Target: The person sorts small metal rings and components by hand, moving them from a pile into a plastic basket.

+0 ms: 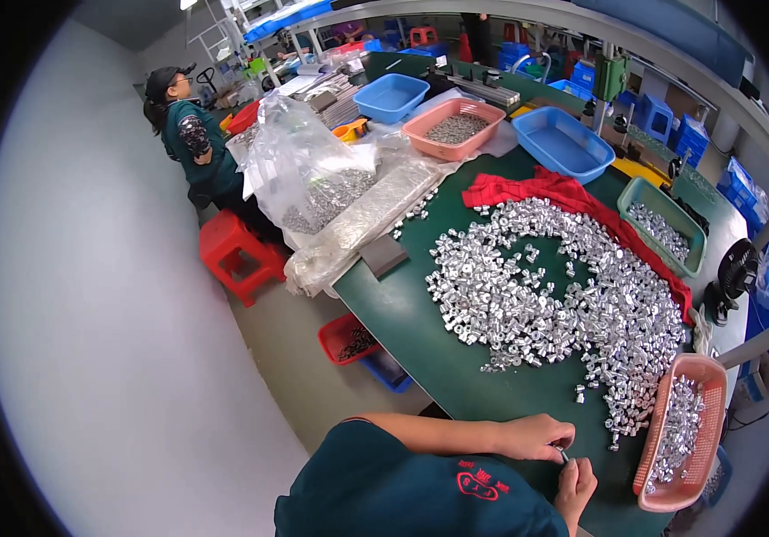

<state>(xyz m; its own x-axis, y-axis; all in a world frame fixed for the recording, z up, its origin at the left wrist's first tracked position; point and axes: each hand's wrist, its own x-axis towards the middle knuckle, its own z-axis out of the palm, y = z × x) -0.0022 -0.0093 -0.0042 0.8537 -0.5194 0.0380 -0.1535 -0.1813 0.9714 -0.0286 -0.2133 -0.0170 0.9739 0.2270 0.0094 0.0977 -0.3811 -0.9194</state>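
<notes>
At the table's near edge my left hand (532,437) is closed in a pinch, thumb and fingers together around a small metal part (560,451), mostly hidden by the fingertips. My right hand (575,486) sits just below it, closed too, with its fingertips at a thin grey piece that meets the left hand's grip. Its exact kind is too small to make out. Beyond both hands spreads a big heap of small shiny metal parts (639,358). To the right stands a pink perforated basket (713,394) holding more of the same parts.
A red cloth (536,187) borders the heap. Behind it are a green tray (645,190), a blue tub (545,148) and a pink tub (420,143). A plastic bag of parts (286,161) lies far left, near a standing person (192,134). A small black fan (738,268) stands right.
</notes>
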